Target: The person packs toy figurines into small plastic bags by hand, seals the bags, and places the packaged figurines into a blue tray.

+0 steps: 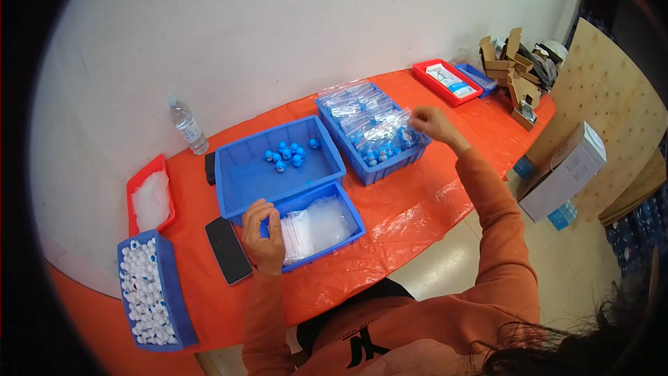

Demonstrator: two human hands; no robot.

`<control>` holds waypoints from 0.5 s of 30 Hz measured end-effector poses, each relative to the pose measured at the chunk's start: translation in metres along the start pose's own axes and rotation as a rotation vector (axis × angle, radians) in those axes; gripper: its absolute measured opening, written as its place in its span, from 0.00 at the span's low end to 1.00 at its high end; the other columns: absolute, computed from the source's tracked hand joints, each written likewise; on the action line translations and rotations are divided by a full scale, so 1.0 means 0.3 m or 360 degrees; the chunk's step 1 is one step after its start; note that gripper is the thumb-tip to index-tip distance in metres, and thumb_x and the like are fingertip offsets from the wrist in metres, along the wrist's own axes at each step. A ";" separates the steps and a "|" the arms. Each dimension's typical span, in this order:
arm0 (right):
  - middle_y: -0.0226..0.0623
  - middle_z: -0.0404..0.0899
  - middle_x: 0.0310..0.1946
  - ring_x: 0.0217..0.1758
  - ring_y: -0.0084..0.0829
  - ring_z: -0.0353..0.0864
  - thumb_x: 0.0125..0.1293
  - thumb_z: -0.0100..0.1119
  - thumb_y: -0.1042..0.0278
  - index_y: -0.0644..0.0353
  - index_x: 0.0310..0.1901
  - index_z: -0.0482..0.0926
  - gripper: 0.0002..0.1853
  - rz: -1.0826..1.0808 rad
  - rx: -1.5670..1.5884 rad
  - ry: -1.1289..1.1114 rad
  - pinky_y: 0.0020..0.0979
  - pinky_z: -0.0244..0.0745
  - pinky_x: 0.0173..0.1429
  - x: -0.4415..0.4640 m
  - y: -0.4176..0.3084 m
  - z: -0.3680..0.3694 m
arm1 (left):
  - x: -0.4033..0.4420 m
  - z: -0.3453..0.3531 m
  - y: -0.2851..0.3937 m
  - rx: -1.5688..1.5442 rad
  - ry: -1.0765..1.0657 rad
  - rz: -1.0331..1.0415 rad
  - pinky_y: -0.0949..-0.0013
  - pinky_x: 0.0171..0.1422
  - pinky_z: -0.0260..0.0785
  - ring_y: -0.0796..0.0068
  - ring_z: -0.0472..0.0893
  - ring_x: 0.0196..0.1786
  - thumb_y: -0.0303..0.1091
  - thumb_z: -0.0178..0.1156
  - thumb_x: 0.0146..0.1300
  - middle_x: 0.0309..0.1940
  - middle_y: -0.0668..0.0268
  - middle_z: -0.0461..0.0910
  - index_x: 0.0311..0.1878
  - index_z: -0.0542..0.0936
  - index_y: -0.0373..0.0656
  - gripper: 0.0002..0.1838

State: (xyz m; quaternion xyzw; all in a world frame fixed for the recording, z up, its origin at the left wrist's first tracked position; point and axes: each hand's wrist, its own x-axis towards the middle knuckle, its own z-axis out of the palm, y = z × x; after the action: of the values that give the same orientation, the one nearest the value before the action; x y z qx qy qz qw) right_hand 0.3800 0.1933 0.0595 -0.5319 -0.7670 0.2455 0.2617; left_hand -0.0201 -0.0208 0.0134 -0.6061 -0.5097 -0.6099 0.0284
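My right hand (433, 125) is closed at the upper edge of a clear zip bag (396, 141) with small blue-and-white figures in it. This bag is at the near right end of a blue crate (390, 173), which holds several more filled bags (355, 103). My left hand (263, 238) has loosely curled fingers and nothing visible in it. It hovers by the left edge of a small blue tray (353, 231) of flat, clear zip bags (316, 228). Behind that tray, a larger blue bin (240, 191) contains several loose blue figures (296, 153).
A black phone (228, 251) lies left of my left hand. Further left are a blue box (170, 292) of white pieces (145, 292) and a red tray (167, 217). A water bottle (188, 125) stands by the wall. Another red tray (445, 83) and cardboard boxes (513, 69) are at the far right.
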 end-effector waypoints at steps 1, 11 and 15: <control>0.41 0.81 0.34 0.37 0.29 0.78 0.63 0.55 0.65 0.63 0.40 0.81 0.11 0.0003 -0.0002 -0.0004 0.27 0.72 0.39 -0.010 -0.005 0.001 | 0.000 0.000 0.001 -0.0001 -0.0001 -0.0005 0.62 0.56 0.71 0.61 0.79 0.48 0.23 0.61 0.57 0.38 0.61 0.81 0.36 0.78 0.41 0.04; 0.39 0.83 0.36 0.36 0.38 0.79 0.62 0.56 0.62 0.60 0.39 0.82 0.12 0.0089 -0.0758 -0.0468 0.34 0.74 0.43 -0.034 -0.120 -0.034 | -0.007 0.006 0.004 -0.0015 0.0019 -0.0059 0.64 0.57 0.69 0.62 0.79 0.48 0.23 0.59 0.58 0.38 0.62 0.80 0.34 0.78 0.40 0.02; 0.38 0.81 0.30 0.30 0.36 0.76 0.62 0.55 0.61 0.62 0.37 0.82 0.13 -0.0182 -0.0773 -0.0476 0.33 0.72 0.40 -0.032 -0.031 0.027 | 0.000 0.002 0.016 -0.0031 -0.0007 -0.0050 0.63 0.55 0.72 0.61 0.79 0.48 0.24 0.62 0.56 0.38 0.60 0.81 0.36 0.78 0.40 0.05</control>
State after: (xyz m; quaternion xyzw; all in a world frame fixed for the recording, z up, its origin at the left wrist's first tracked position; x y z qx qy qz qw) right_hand 0.3711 0.1806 0.0581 -0.4926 -0.8622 0.1153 0.0242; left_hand -0.0166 -0.0227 0.0159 -0.5996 -0.5133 -0.6139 0.0117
